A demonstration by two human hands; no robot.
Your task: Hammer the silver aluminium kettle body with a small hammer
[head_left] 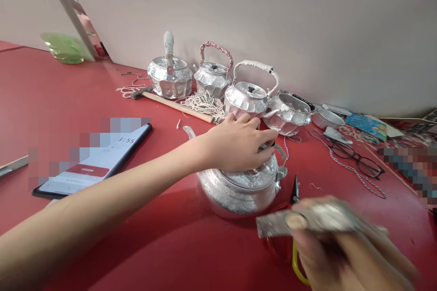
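The left hand (239,143) lies palm down on top of the kettle (239,188), fingers (264,135) curled over its lid and pressing there, so the kettle's embossed body sits directly under them on the red table (51,100). Its spout (189,132) pokes out behind the wrist, and its handle bracket (282,163) stands just beyond the fingertips.

The right hand (327,245) is blurred, low and near the camera, clenched around a flat grey metal strip (307,223) whose free end points toward the kettle's base. Something yellow (297,268) shows under that hand; I cannot tell what it is.

Past the left fingers stand four more kettles (246,97) along the wall, with loose cord (205,103), a hammer (170,102) and glasses (358,159). A phone (99,159) lies beside the left forearm.
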